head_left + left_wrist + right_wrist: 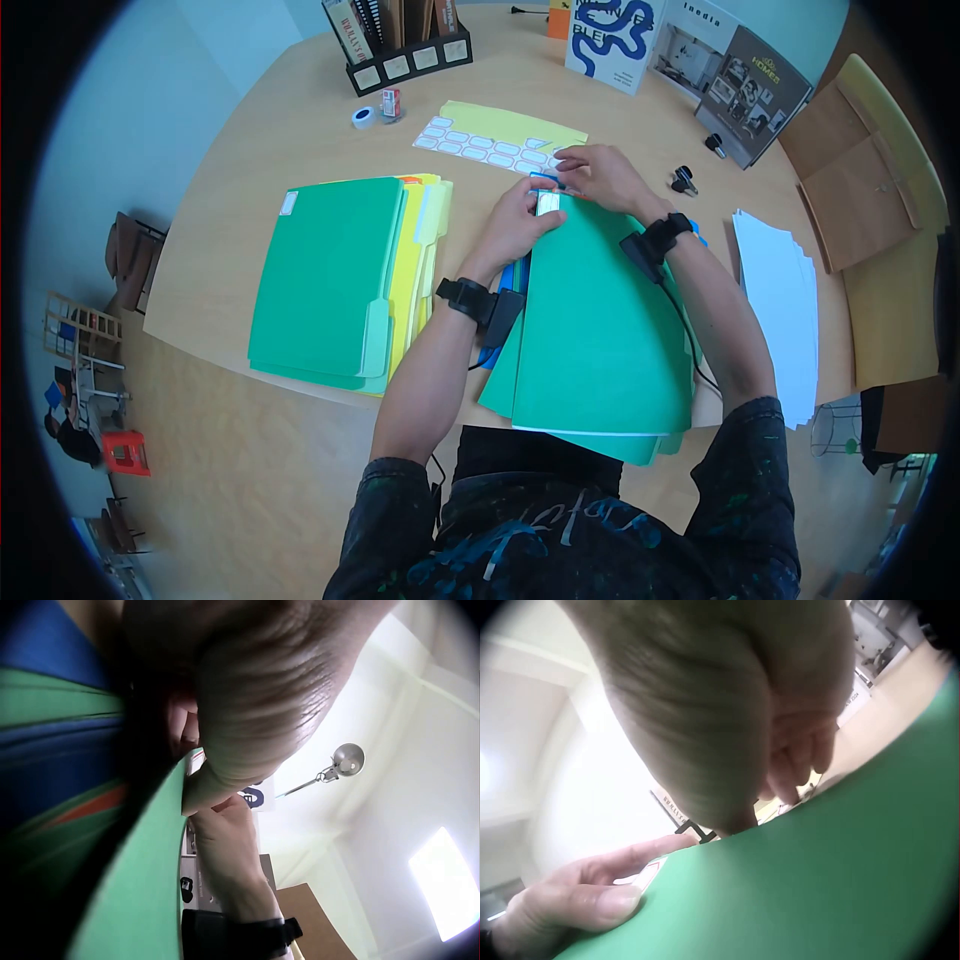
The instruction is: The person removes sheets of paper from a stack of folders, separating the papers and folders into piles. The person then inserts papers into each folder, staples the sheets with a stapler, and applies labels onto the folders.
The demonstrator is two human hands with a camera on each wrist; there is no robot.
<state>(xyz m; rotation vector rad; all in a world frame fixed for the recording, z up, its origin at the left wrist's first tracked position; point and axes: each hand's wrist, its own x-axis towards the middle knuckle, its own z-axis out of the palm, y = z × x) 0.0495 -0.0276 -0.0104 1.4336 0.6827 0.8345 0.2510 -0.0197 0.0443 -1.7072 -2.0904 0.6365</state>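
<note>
A green folder (pixel 600 330) lies in front of me on top of other blue and green folders. My left hand (pixel 515 228) pinches its top tab, the thumb pressing on a small white label (pixel 548 203). In the right wrist view that thumb (pixel 592 900) lies flat beside the label (pixel 646 876) on the green folder (pixel 817 885). My right hand (pixel 600 175) rests on the folder's top edge with bent fingers, next to a sheet of white labels (pixel 485 148). The left wrist view shows my left hand (pixel 255 690) close up at the folder's edge (pixel 135 900).
A stack of green and yellow folders (pixel 345 280) lies at the left, and a pile of white paper (pixel 780 300) at the right. Behind are a tape roll (pixel 363 117), a black file rack (pixel 410 45), books (pixel 750 90) and binder clips (pixel 683 180). A chair (pixel 870 200) stands at the right.
</note>
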